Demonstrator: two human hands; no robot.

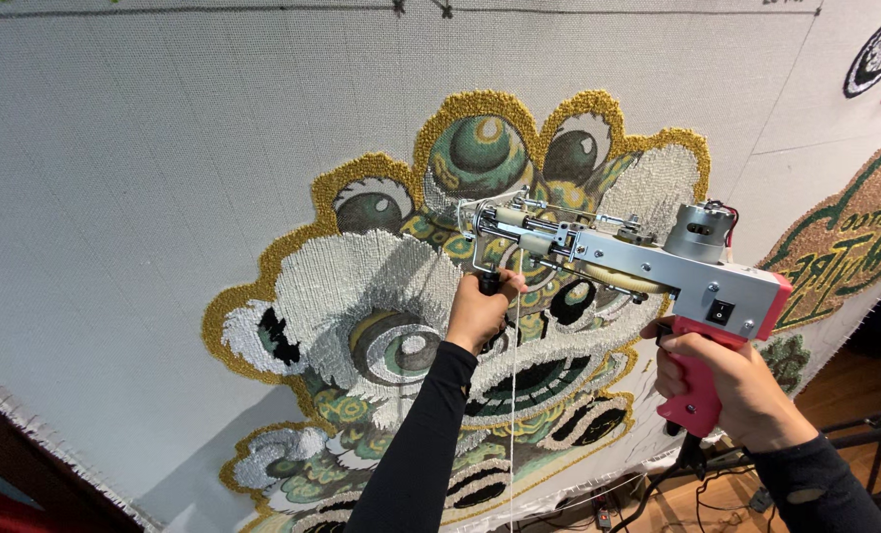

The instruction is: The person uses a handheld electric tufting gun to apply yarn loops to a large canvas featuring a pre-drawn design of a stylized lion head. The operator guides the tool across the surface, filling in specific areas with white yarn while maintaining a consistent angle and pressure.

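The right hand (731, 380) is wrapped tight around the pink pistol handle of a tufting gun (648, 262), fingers fully closed on it, low toward the right edge of the cloth (144, 178). The left hand (478, 314) is fisted around a short black front handle just under the gun's nose, and it is the hand nearer the working tip.

The gun's long axis runs from the pink handle up and leftward to the metal nose, which sits against the cloth near the middle of the picture. A round silver motor (699, 233) rides on top of the grey body, with a small black switch on its side. A white yarn (515, 395) hangs straight down from the nose, past the left forearm, toward the bottom edge.

The nose rests on a half-filled lion-dance face (391, 326) tufted in gold, green, white and black, which spreads from the centre of the cloth down to its lower edge. The upper left of the cloth is bare grey weave. At the right edge sits part of another tufted panel (845, 247) in gold and green, and cables lie on a wooden floor (855, 385) below.
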